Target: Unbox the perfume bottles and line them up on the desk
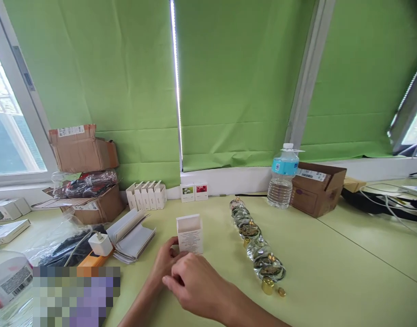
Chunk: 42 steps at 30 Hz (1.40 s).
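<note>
A small white carton [190,233] stands upright with its top open on the pale green table [331,268]. My left hand [165,263] is curled round the carton's lower left side. My right hand [199,287] lies in front of the carton with its fingers bent together, next to the left hand; what its fingertips pinch is hidden. Just right of the hands runs a row of several round glass bottles [254,243] with gold fittings, ending at two loose gold caps [268,286].
A stack of flat folded cartons [131,236] lies to the left, beside a white charger [100,244] and bagged cables. Upright white boxes [147,195], two small printed boxes [194,192], a water bottle [283,181] and cardboard boxes [315,188] line the back edge.
</note>
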Available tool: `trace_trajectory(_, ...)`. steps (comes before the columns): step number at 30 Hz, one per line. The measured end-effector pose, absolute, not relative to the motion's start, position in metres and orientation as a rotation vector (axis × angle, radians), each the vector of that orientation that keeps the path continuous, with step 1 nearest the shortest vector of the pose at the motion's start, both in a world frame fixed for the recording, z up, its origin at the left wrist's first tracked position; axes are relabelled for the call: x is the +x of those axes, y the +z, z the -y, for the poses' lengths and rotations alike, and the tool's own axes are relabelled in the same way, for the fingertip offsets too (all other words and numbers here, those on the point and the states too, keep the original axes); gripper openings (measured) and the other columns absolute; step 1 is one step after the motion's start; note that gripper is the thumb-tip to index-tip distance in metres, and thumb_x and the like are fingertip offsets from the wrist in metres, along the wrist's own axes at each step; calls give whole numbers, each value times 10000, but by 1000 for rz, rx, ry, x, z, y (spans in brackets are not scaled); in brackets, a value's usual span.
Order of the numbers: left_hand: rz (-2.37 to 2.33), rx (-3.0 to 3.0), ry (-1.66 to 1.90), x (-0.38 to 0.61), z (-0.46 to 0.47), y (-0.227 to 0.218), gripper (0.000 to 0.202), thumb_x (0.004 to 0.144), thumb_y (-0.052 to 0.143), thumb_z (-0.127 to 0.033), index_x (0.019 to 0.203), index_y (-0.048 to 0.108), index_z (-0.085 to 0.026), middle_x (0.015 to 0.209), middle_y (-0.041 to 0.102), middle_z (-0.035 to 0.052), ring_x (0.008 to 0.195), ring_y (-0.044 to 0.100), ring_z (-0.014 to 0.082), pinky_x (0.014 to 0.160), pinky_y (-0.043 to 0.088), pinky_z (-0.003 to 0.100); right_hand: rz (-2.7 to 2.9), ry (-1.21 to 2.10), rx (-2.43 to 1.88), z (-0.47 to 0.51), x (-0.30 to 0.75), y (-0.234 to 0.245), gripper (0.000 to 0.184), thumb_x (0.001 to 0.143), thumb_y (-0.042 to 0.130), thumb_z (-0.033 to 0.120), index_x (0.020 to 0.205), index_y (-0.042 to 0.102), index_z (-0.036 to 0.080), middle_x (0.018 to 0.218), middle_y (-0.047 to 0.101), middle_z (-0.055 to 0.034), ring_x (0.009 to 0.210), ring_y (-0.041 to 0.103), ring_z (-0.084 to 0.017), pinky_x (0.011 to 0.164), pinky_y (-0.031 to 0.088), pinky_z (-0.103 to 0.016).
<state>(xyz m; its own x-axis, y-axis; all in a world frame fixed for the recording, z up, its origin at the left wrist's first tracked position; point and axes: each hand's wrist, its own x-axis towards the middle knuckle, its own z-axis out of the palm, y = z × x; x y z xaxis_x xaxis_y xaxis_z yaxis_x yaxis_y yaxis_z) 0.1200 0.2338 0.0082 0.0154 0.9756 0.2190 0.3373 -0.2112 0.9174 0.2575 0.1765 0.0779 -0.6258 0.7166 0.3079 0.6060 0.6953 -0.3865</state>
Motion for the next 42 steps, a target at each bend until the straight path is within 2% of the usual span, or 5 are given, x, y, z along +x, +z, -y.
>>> trace_trajectory(4,-1309,1653,1120,117,-233,8,333,754,586,-281,1061,599,-152,851,688,53,498,542,111,454,426,236,2242,1157,-1127,-179,266,29,446,891,441,384,560,626,149,449,506,17,403,439,-70,420,310,-189)
trace_trajectory(9,-1333,1737,1084,112,-228,10,475,744,568,-183,1217,516,-182,1151,636,87,575,584,75,521,483,213,1936,1556,-1226,-185,268,2,380,853,461,443,628,571,157,522,510,28,338,397,-60,264,263,-151)
trace_trajectory(16,-1772,1937,1155,87,-221,29,358,834,452,-195,1184,527,-204,1193,594,79,630,609,103,628,513,281,1920,1525,-1211,-182,268,6,378,842,466,440,634,584,148,549,524,20,338,397,-50,242,281,-132)
trace_trajectory(22,-2267,2159,1167,54,-214,52,281,903,413,-291,1093,597,-196,1197,574,110,1140,484,281,883,445,405,1934,1513,-1219,-180,269,3,422,852,456,491,658,596,142,581,549,6,361,407,-50,264,287,-132)
trace_trajectory(42,-2700,2437,731,34,-212,43,274,863,465,-261,823,699,-125,966,665,153,972,512,308,788,432,427,1973,1452,-1169,-178,271,7,382,866,456,417,651,602,138,568,532,15,365,390,-50,261,286,-129)
